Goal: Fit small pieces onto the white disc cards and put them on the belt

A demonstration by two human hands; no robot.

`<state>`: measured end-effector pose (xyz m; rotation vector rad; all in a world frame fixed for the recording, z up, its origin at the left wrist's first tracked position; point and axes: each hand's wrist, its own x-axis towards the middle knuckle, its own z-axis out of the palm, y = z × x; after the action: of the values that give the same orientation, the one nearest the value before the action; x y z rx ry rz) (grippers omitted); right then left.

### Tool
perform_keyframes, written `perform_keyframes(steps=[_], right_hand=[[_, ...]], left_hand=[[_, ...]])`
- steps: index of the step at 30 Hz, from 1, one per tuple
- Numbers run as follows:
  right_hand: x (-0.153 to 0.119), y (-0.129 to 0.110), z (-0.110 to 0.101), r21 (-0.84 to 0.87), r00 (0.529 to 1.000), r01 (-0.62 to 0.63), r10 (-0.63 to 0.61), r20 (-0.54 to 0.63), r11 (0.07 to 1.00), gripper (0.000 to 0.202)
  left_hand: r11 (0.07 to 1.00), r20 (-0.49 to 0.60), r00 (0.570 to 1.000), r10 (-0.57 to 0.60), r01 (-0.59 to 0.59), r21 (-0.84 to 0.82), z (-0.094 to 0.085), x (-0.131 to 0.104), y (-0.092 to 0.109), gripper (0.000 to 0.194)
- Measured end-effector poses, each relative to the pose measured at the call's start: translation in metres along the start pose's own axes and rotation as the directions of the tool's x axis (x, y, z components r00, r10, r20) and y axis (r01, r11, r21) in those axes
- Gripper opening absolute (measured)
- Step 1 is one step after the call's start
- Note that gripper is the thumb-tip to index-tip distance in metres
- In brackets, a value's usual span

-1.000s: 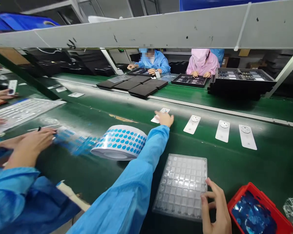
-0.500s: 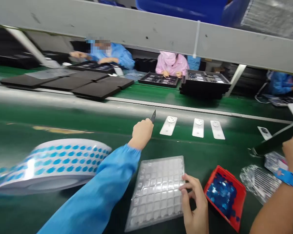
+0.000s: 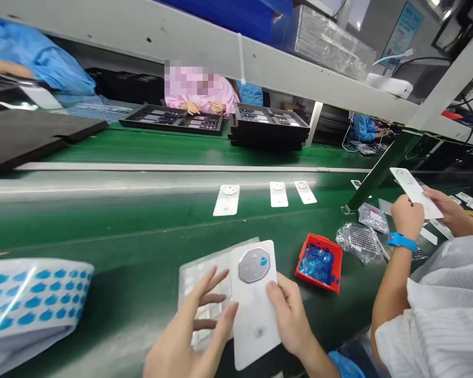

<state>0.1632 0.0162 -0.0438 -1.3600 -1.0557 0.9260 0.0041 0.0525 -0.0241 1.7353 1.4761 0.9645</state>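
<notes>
1 wht panel (image 3: 254, 320) now in R hand (image 3: 294, 315); L hand (image 3: 191, 336) spread alongside.

Cool light washes the room, leaving a pale sheen across the green belt (image 3: 142, 236) at middle left. A white streak glares off the dotted roll (image 3: 49, 294), stretched at lower left. The white plate (image 3: 256, 312), lower centre, is bright; beneath the shelf (image 3: 205, 42) it's dimmer (far-right details seem soft, perhaps from distance).

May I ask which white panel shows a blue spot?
The white panel held in the right hand; no blue shows on the three panels lying beyond.
</notes>
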Motion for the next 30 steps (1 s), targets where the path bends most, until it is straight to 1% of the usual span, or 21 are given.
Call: perform_keyframes(steps=[1, 2, 3, 5, 6, 8, 9, 10, 11, 12, 13, 15, 16, 18, 21, 26, 30], right_hand=[[-0.004, -0.005, -0.001, -0.024, 0.995, 0.006, -0.004, 0.098, 1.000, 0.060], [-0.007, -0.011, -0.002, -0.104, 0.983, 0.040, -0.021, 0.180, 0.994, 0.056], [-0.009, -0.015, -0.004, -0.206, 0.971, 0.087, -0.037, 0.235, 0.975, 0.052], [-0.012, -0.022, -0.008, -0.389, 0.957, 0.169, -0.055, 0.286, 0.905, 0.042], [-0.013, -0.024, -0.011, -0.446, 0.955, 0.190, -0.060, 0.289, 0.875, 0.038], [-0.013, -0.026, -0.016, -0.507, 0.965, 0.203, -0.084, 0.248, 0.838, 0.031], [-0.012, -0.026, -0.018, -0.533, 0.968, 0.226, -0.129, 0.213, 0.816, 0.025], [-0.012, -0.026, -0.019, -0.550, 0.963, 0.267, -0.200, 0.180, 0.791, 0.018], [-0.011, -0.026, -0.020, -0.553, 0.945, 0.326, -0.284, 0.162, 0.767, 0.011], [-0.009, -0.026, -0.021, -0.543, 0.915, 0.396, -0.369, 0.163, 0.741, 0.006], [-0.008, -0.027, -0.021, -0.522, 0.878, 0.469, -0.440, 0.188, 0.712, 0.006], [-0.006, -0.028, -0.019, -0.483, 0.807, 0.586, -0.524, 0.273, 0.650, 0.013], [-0.004, -0.029, -0.017, -0.482, 0.779, 0.622, -0.546, 0.307, 0.616, 0.016], [-0.003, -0.031, -0.015, -0.503, 0.743, 0.662, -0.575, 0.342, 0.556, 0.017], [0.000, -0.035, -0.013, -0.526, 0.695, 0.703, -0.618, 0.366, 0.479, 0.017], [0.004, -0.040, -0.013, -0.530, 0.584, 0.786, -0.663, 0.469, 0.317, 0.014], [0.006, -0.035, -0.015, -0.517, 0.507, 0.822, -0.720, 0.473, 0.240, 0.015]], left_hand=[[0.992, 0.069, 0.995, -0.069, 0.075, -0.099, -0.003, 0.000, 0.001, 0.060], [0.977, 0.117, 0.989, -0.093, 0.113, -0.179, -0.005, -0.002, 0.002, 0.059], [0.966, 0.128, 0.988, -0.092, 0.120, -0.230, -0.005, -0.004, 0.001, 0.054], [0.963, 0.077, 0.994, -0.073, 0.091, -0.252, -0.002, -0.012, 0.000, 0.044], [0.965, 0.050, 0.996, -0.070, 0.080, -0.250, -0.001, -0.016, -0.001, 0.041], [0.957, 0.052, 0.994, -0.095, 0.105, -0.270, 0.000, -0.023, -0.001, 0.039], [0.945, 0.072, 0.990, -0.119, 0.135, -0.296, 0.000, -0.025, -0.001, 0.039], [0.929, 0.091, 0.985, -0.145, 0.167, -0.330, -0.001, -0.027, -0.001, 0.039], [0.909, 0.119, 0.979, -0.168, 0.200, -0.366, -0.002, -0.028, 0.000, 0.038], [0.886, 0.159, 0.970, -0.184, 0.234, -0.400, -0.004, -0.029, 0.001, 0.038], [0.863, 0.201, 0.960, -0.195, 0.265, -0.429, -0.005, -0.029, 0.001, 0.038], [0.830, 0.271, 0.941, -0.201, 0.311, -0.462, -0.007, -0.031, 0.001, 0.039], [0.824, 0.292, 0.935, -0.200, 0.322, -0.467, -0.008, -0.032, 0.000, 0.039], [0.834, 0.302, 0.935, -0.185, 0.312, -0.455, -0.009, -0.035, -0.001, 0.039], [0.876, 0.290, 0.948, -0.133, 0.250, -0.413, -0.011, -0.038, -0.003, 0.037], [0.921, 0.242, 0.969, -0.049, 0.137, -0.364, -0.015, -0.040, -0.003, 0.034], [0.921, 0.225, 0.974, -0.008, 0.095, -0.377, -0.016, -0.041, -0.001, 0.036]])
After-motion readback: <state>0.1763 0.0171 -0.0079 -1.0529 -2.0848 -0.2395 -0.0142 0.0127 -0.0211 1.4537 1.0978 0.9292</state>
